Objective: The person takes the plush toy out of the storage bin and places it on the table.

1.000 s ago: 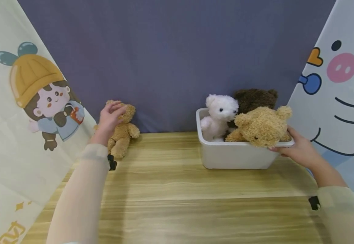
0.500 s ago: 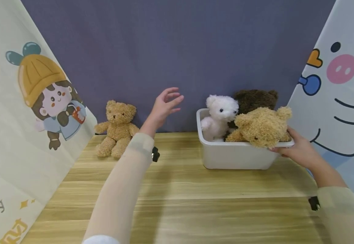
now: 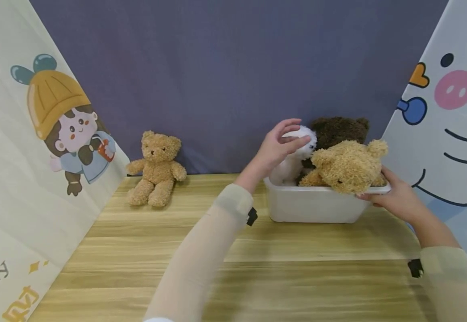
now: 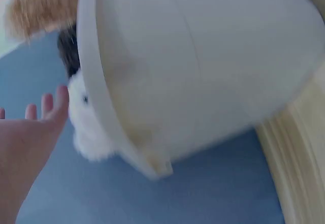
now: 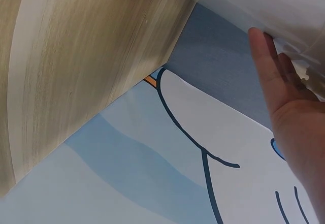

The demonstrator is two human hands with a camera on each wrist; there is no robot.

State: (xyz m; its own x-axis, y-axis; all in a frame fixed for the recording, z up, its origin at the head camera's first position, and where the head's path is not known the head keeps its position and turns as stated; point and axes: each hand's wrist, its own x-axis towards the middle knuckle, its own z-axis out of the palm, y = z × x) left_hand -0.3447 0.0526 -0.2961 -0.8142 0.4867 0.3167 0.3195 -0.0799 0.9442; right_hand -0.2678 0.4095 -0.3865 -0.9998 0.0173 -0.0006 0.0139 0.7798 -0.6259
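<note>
The white teddy bear (image 3: 293, 163) sits upright in the left end of the white plastic bin (image 3: 313, 205), which stands on the wooden table (image 3: 233, 268) near the grey-blue backdrop. The left hand (image 3: 278, 145) is on the bear's head, fingers loosely curved over its top and face; whether they actually grasp the plush or only touch it cannot be told, and the left wrist view shows straight fingertips just beside the white fur above the bin's rim. Pressed beside the white bear in the bin are a dark brown bear (image 3: 339, 130) at the back and a tan bear (image 3: 347, 166) slumped over the front rim. The right hand (image 3: 394, 197) holds the bin's right end, fingers against its rim and wall. Well apart to the left, a light brown teddy bear (image 3: 157, 167) sits upright on the table against the backdrop, near a cartoon girl banner (image 3: 56, 125)
</note>
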